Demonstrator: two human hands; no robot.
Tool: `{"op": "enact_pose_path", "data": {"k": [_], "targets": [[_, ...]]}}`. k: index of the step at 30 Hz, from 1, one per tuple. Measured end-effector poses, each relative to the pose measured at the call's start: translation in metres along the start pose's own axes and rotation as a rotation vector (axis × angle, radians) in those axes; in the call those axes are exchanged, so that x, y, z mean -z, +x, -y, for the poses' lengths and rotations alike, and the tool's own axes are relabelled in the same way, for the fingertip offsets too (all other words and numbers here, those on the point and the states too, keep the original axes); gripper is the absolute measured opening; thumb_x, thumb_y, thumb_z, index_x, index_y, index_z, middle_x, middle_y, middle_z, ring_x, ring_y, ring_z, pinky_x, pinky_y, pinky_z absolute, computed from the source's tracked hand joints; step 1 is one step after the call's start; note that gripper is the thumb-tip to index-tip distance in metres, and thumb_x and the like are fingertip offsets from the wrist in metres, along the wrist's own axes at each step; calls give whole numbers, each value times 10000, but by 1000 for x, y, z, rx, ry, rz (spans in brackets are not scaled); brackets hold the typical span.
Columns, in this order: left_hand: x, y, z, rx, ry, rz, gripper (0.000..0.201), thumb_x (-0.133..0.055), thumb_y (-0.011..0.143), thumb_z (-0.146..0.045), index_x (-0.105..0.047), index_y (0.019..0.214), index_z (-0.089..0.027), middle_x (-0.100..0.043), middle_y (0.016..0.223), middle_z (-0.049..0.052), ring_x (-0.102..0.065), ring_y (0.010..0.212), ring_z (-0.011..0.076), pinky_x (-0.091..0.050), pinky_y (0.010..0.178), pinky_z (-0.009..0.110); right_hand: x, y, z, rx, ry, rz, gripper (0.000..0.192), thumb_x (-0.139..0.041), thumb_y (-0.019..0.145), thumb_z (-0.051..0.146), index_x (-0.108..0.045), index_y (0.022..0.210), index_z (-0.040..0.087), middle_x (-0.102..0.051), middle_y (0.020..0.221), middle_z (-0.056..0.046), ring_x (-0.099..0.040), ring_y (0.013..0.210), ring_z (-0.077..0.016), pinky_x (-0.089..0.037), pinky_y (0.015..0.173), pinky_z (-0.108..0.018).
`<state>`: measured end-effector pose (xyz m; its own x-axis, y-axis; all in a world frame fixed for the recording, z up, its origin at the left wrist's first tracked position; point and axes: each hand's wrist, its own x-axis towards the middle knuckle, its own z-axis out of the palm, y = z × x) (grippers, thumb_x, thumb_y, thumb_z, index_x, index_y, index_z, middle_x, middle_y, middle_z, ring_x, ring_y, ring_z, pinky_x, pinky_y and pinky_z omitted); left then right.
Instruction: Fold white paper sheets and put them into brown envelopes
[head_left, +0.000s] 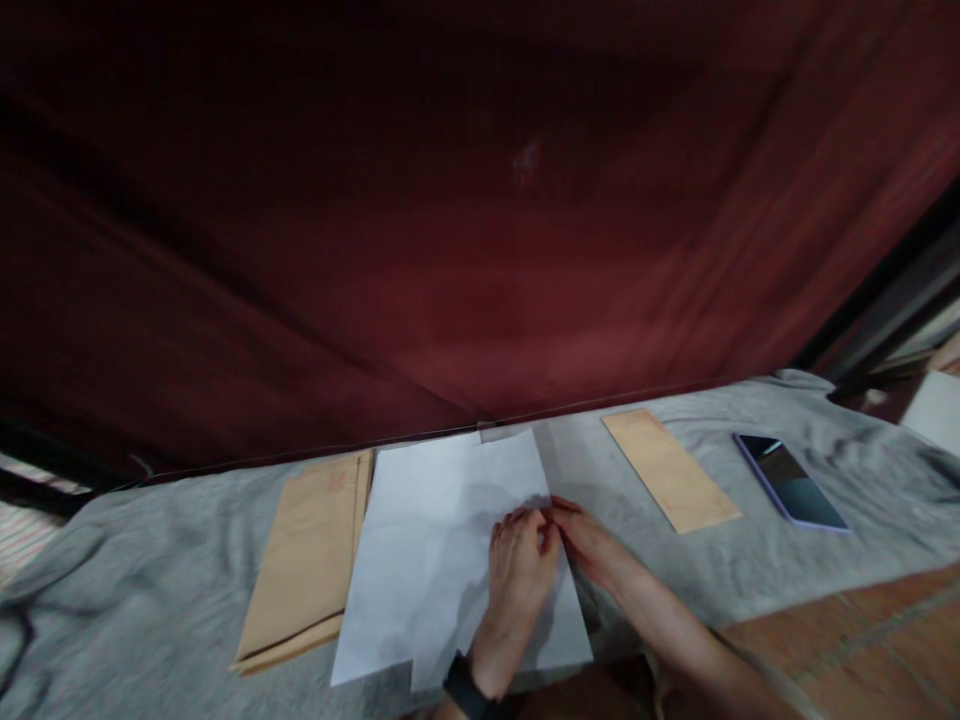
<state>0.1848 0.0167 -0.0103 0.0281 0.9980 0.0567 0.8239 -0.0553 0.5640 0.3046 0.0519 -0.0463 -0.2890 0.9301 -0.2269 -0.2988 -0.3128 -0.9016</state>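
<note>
A grey cloth [150, 560] covers the work surface, with a dark red curtain [480, 250] hanging along its far edge. At far left lies a stack of large brown envelopes [307, 560], flat and overlapped on the right by the white paper sheet [427, 550]; whether the envelopes hold anything cannot be told. The white paper sheet lies flat at the centre of the cloth, its near edge reaching the table's near edge. The left hand [517, 570], a dark band at its wrist, rests on the sheet's right half with fingers curled narrow, pinching at the right edge. The right hand [589, 545] meets it there, fingertips closed on the same edge, so both hands grip the sheet at one point. The sheet appears thin, light and limp; it would likely crease easily and is best taken at an edge or corner. Further right lies a slim tan envelope [670, 470], flat, contents not visible. At far right rests a phone [791, 480], screen up.
</note>
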Motion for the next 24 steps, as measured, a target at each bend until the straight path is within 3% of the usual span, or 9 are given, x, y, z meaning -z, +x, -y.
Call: {"op": "enact_pose_path", "data": {"k": [3,7,13,18,24], "targets": [[10,8,7,-12,-51,-85,165,-560,933,-237,-721,960,-212,-742,1031,77,-689,1030,248,-519,950,407,10,2,8,5,-28,-19,195,-691,671,330,-717,822,209,-779,825,-39,-721,808,-235,-560,835,-344],[23,21,39,73,-95,-307,255,-596,880,-224,-685,1118,-213,-694,1202,91,-644,1159,264,-500,1041,433,23,4,21,-65,-82,-106,207,-674,628,333,-713,797,220,-778,776,-39,-728,740,-248,-568,777,-359],[18,34,83,328,-355,-349,411,-632,851,-318,-619,1235,-173,-670,1226,120,-667,1099,252,-572,900,384,55,9,31,-49,-132,-176,282,-700,608,348,-701,846,197,-771,777,-54,-735,753,-269,-578,731,-375],[-2,34,77,374,-517,-243,454,-640,859,-283,-593,1298,-177,-711,1166,106,-706,966,200,-585,812,312,85,15,35,-69,-90,-285,292,-713,594,333,-688,857,208,-741,724,-40,-719,688,-255,-576,663,-354],[-16,36,53,328,-498,-153,565,-563,832,-75,-558,1389,-169,-722,1206,100,-721,972,189,-577,914,343,117,20,32,78,-278,-311,250,-697,606,373,-680,778,192,-700,697,-34,-665,693,-238,-531,676,-349]]}}
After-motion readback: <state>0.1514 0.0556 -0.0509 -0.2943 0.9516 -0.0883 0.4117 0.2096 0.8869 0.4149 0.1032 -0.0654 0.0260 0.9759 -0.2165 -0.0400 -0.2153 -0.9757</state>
